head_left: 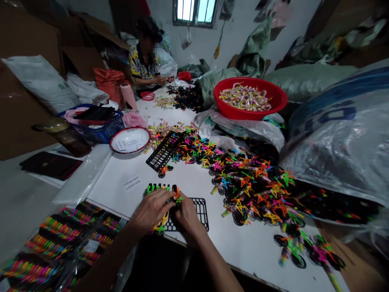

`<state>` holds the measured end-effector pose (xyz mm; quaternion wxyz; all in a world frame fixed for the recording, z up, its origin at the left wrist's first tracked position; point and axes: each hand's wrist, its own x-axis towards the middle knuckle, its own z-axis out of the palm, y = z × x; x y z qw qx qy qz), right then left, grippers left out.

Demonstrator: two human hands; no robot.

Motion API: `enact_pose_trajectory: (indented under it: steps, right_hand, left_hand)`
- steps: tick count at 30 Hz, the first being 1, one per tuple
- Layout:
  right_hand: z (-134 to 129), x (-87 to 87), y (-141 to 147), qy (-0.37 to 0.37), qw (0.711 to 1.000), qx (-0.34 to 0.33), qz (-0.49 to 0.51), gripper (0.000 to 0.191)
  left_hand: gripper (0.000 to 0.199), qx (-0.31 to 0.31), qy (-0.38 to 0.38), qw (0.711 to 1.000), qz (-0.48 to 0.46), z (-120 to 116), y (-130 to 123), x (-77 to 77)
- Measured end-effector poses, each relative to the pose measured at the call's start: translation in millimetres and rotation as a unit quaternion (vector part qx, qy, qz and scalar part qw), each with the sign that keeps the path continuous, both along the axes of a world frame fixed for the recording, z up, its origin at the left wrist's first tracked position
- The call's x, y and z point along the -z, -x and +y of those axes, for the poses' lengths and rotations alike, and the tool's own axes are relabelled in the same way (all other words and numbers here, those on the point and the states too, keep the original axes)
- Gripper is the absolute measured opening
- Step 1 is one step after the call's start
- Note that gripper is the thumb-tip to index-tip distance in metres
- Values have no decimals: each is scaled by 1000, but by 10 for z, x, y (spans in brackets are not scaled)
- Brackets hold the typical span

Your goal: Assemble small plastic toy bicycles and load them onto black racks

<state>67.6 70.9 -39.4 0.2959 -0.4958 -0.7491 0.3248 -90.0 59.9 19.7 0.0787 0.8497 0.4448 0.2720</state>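
A black plastic grid tray [201,211] lies at the table's near edge, its left part filled with a row of small colourful toy bikes. My left hand [153,209] rests over the filled part, its fingers reaching to an orange and green toy bike [177,195] with black wheels. My right hand [186,213] is closed on that same bike from the right, over the tray. The fingertips of both hands meet around it and partly hide it. Behind the tray, another black grid [158,157] lies tilted beside a loose orange bike [164,171].
A large pile of toy bikes [243,186] spreads to the right. Behind are a red basin [220,101] of wrapped pieces, a white bowl [130,141] and a blue basket [99,134]. Filled trays [51,243] lie lower left. A person [146,61] sits at the far end.
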Motion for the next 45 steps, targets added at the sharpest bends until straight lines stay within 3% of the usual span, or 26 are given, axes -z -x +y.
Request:
enact_pose_trajectory:
  steps: [3, 7, 10, 12, 14, 17, 20, 22, 26, 28, 31, 33, 35, 38, 40, 45]
  right_hand:
    - [-44, -24, 99, -10, 997, 10, -77, 30]
    - [-35, -1, 177, -17, 993, 5, -114, 25]
    - [104, -15, 20, 10, 994, -58, -98, 15]
    - [305, -99, -192, 13, 985, -99, -140, 11]
    - [592, -241, -434, -13, 971, -63, -232, 16]
    - [1047, -451, -706, -57, 939, 66, -331, 25]
    - [1241, -497, -762, -87, 919, 98, -371, 28]
    - [1142, -416, -708, -106, 914, 67, -385, 26]
    - [648, -193, -647, -136, 913, -45, -383, 23]
    - [453, -154, -678, -133, 917, -70, -369, 21]
    - [369, -187, -692, -69, 938, 29, -340, 18]
    - [426, -236, -637, -15, 944, 109, -311, 16]
    - [517, -288, -550, 17, 948, 145, -282, 16]
    - [563, -352, -432, 39, 961, 143, -234, 16]
    - [444, -355, -376, 53, 974, 116, -189, 16]
    - [-270, -125, -209, 78, 994, 65, 43, 8]
  left_hand:
    - [24, 2, 9, 1000, 13, -3, -8, -3]
    - [16, -6, -8, 999, 39, -10, -29, 17]
    - [17, -9, -30, 998, 46, -32, -41, 34]
    - [18, -4, -48, 998, 40, -45, -42, 51]
    - [17, 5, -66, 997, 31, -49, -39, 73]
    - [19, 7, -78, 997, 30, -43, -34, 97]
    - [20, 3, -75, 996, 41, -44, -35, 90]
    - [19, 5, -67, 997, 46, -50, -37, 72]
    - [15, 0, -42, 999, 35, -58, -42, 46]
    - [16, -5, -32, 999, 29, -55, -46, 42]
    - [17, -3, -27, 999, 37, -47, -56, 41]
    - [17, 0, -31, 998, 48, -40, -60, 41]
    - [17, 3, -37, 998, 59, -36, -61, 41]
    - [18, -8, -33, 997, 66, -48, -59, 34]
    - [17, -19, -29, 997, 70, -61, -60, 25]
    - [16, -48, -32, 993, 107, -40, -92, 9]
